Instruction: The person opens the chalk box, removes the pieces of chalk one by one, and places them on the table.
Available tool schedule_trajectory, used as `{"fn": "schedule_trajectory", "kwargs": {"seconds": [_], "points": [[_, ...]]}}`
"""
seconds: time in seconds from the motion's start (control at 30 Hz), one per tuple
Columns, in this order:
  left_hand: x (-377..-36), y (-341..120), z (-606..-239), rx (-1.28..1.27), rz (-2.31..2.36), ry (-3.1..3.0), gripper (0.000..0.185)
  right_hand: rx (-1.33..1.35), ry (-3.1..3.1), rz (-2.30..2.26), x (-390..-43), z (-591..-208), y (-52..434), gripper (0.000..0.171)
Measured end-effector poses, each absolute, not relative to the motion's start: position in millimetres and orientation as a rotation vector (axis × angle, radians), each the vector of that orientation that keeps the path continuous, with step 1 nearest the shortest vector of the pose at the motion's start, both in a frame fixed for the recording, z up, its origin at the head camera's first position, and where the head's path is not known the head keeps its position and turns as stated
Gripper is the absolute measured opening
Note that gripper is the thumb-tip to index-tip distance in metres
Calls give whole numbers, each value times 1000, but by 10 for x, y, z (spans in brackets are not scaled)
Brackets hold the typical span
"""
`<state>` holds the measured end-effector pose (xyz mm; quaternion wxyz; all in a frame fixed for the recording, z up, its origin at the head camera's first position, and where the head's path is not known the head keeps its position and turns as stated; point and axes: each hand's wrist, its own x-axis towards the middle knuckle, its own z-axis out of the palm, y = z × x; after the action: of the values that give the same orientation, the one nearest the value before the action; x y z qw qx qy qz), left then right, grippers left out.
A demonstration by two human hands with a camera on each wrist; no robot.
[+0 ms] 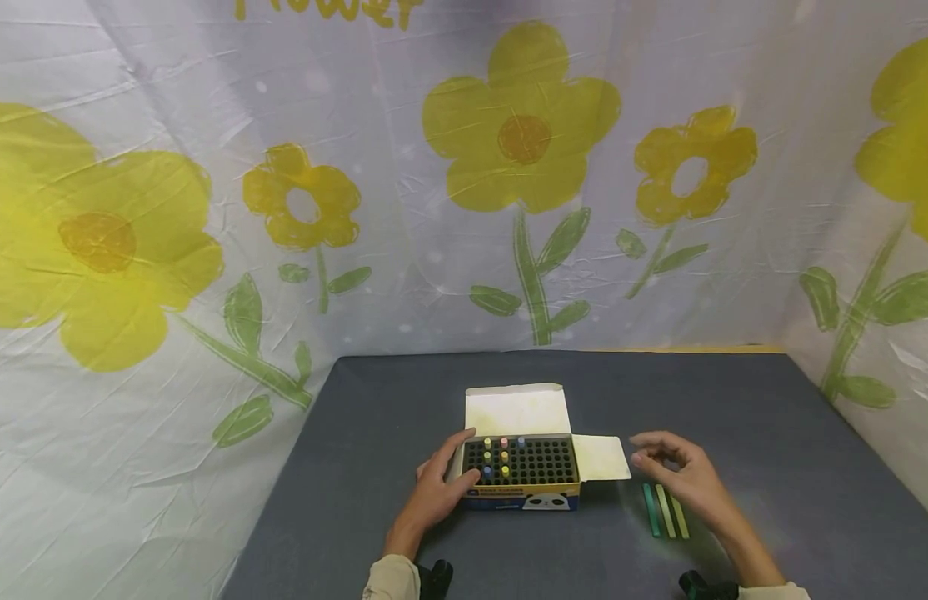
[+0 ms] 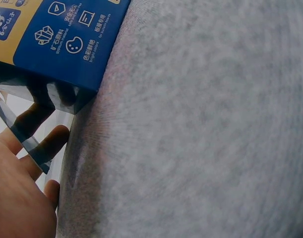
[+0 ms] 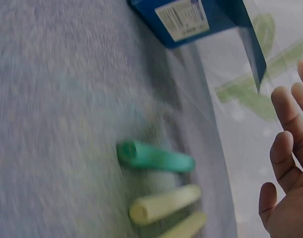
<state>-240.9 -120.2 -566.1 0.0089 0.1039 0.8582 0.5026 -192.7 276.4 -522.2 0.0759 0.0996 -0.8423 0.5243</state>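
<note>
Bare hands [image 1: 434, 492], beige sleeves [image 1: 392, 579], a black wrist camera [image 1: 437, 577] on each arm

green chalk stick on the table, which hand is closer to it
Right. The right hand hovers just beside and above the green chalk stick; the left hand holds the chalk box on its far side.

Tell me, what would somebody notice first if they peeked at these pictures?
Probably the open chalk box in the middle of the grey table, with a few coloured chalk ends poking from its black grid. The left hand holds the box's left side. Three chalk sticks, one green and two pale yellow, lie right of it, beneath the empty right hand.
</note>
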Motion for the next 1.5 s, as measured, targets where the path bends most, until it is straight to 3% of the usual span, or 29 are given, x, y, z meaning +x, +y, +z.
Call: {"fn": "schedule_trajectory", "kwargs": {"seconds": [0.27,0.67,1.13,1.5], "points": [[-2413,-1206,-5681,318,1572,2675,59,360,-2445,1567,-2003,-5272,2555,23],[-2412,-1206,-5677,338,1565,2684,59,408,-2422,1620,-2060,-5178,2302,27],[-2412,-1199,-5673,350,1565,2685,59,700,-2348,1587,-2186,-5190,1924,22],[-2414,-1210,-5687,362,1544,2707,59,584,-2412,1396,-2284,-5169,1607,20]]}}
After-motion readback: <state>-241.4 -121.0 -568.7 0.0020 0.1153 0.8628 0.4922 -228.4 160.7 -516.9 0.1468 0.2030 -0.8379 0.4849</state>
